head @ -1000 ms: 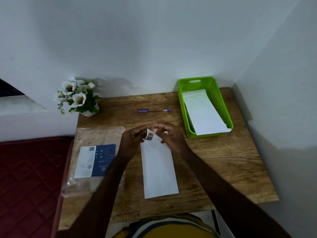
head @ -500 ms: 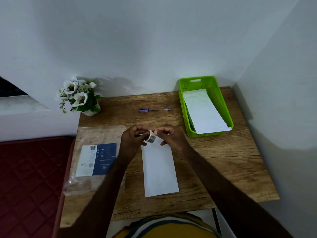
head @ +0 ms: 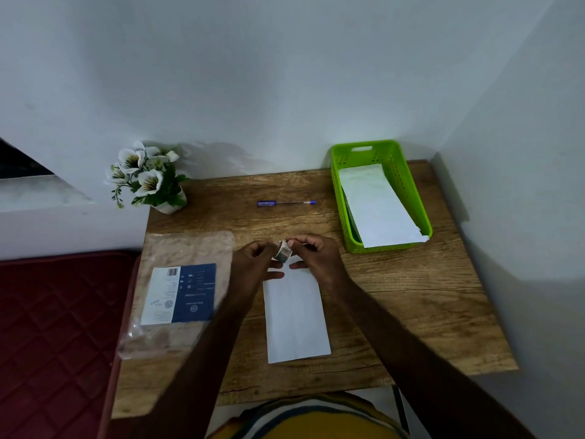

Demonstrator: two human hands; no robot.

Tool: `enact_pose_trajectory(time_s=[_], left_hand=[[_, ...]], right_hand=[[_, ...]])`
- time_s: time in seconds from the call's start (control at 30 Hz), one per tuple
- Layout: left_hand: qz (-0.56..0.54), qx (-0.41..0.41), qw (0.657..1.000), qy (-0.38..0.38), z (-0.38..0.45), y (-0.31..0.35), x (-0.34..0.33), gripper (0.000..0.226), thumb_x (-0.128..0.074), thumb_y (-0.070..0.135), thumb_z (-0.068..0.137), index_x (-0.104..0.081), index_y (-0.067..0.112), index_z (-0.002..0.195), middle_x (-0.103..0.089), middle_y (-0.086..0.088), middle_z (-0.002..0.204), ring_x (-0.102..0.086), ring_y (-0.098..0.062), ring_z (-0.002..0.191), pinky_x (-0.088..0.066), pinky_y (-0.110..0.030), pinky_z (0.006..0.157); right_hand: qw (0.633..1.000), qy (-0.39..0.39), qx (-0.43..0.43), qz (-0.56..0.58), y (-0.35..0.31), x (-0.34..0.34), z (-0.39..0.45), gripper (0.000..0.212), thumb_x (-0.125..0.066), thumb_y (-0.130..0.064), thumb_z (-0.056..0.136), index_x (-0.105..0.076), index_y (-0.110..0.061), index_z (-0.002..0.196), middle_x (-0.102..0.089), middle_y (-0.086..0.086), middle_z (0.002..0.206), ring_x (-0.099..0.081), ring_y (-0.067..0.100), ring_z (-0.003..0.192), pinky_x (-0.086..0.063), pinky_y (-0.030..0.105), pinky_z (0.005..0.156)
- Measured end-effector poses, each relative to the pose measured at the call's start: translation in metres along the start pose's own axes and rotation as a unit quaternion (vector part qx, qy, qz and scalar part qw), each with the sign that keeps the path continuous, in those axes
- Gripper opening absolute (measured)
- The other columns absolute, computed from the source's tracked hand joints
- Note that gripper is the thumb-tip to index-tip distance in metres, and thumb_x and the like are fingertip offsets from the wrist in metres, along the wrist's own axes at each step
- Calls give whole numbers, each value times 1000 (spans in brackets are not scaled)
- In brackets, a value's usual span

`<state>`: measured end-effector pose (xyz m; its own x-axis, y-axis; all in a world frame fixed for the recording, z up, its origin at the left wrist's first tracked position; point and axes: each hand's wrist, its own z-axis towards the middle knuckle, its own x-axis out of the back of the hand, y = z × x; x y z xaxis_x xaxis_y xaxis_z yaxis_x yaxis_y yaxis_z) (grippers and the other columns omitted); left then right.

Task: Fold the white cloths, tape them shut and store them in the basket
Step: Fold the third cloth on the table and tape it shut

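Wooden table (head: 411,312) pushed into a white corner, dim light, a dark red mattress (head: 53,327) low on the far left.

Left to right. Potted white flowers (head: 148,179) at the back left corner. In front of them, a clear plastic packet (head: 180,293) with a blue-and-white label, lying flat. A blue pen (head: 285,203) further back, mid-table.

Left hand (head: 253,264): fingers curled, gripping a small tape roll (head: 282,253), held on edge above the top end of the folded white cloth (head: 296,318). Right hand (head: 316,258): thumb and forefinger pinched at the top of the roll, apparently on the tape's free end; the tape itself is too small to make out. Lower fingers of both hands point inward, just above the cloth. The cloth lies flat as a long narrow rectangle in the middle of the table, short edge toward the person. No tape visible on it yet.

Far right, a green basket (head: 340,198) against the wall, one folded white cloth (head: 376,204) already inside, its near corner poking over the rim.

Step in hand, as I read it: pulling off a length of tape to seal this fold. To do it well, keep the roll steady in the left hand and draw with the right, slow and straight, so the strip doesn't curl back on itself. Take only enough to bridge the flap's edge. Press it down before letting go, or the fold may spring open.
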<state>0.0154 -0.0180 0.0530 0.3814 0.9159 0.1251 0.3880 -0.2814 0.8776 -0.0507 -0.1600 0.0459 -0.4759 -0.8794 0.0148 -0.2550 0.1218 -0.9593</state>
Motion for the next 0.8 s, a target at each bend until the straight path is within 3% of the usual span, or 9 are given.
enact_pose_trajectory(time_s=[0.13, 0.33, 0.57, 0.8], left_hand=[[9, -25, 1000, -13, -4, -4, -3, 35, -82, 37, 84, -73, 17, 111, -75, -1, 104, -75, -17, 90, -65, -35, 72], [22, -42, 998, -31, -4, -5, 0, 21, -81, 38, 85, -77, 28, 104, -77, 4, 105, -75, -13, 92, -65, -33, 74], [43, -46, 997, -36, 2, -4, 5, 35, -79, 36, 87, -76, 20, 118, -77, 3, 109, -75, -14, 94, -65, -32, 77], [38, -65, 995, -62, -3, -4, 5, 27, -75, 31, 92, -75, 26, 118, -76, 8, 112, -74, -11, 97, -64, -29, 76]], right_hand=[[1000, 13, 1, 1, 1, -1, 1, 22, -70, -10, 95, -75, -2, 115, -76, 11, 107, -75, 21, 91, -64, 31, 70], [999, 47, -8, 3, 6, -3, 0, 20, -72, -12, 94, -76, -2, 111, -76, 12, 106, -75, 25, 92, -65, 34, 71], [988, 104, 55, -99, 8, -9, -3, 12, -71, -14, 96, -78, -8, 102, -74, 3, 95, -70, 14, 81, -63, 28, 61], [992, 114, -47, -23, -1, -6, 0, 19, -70, -16, 96, -77, -3, 108, -76, 7, 97, -74, 17, 82, -61, 24, 57]])
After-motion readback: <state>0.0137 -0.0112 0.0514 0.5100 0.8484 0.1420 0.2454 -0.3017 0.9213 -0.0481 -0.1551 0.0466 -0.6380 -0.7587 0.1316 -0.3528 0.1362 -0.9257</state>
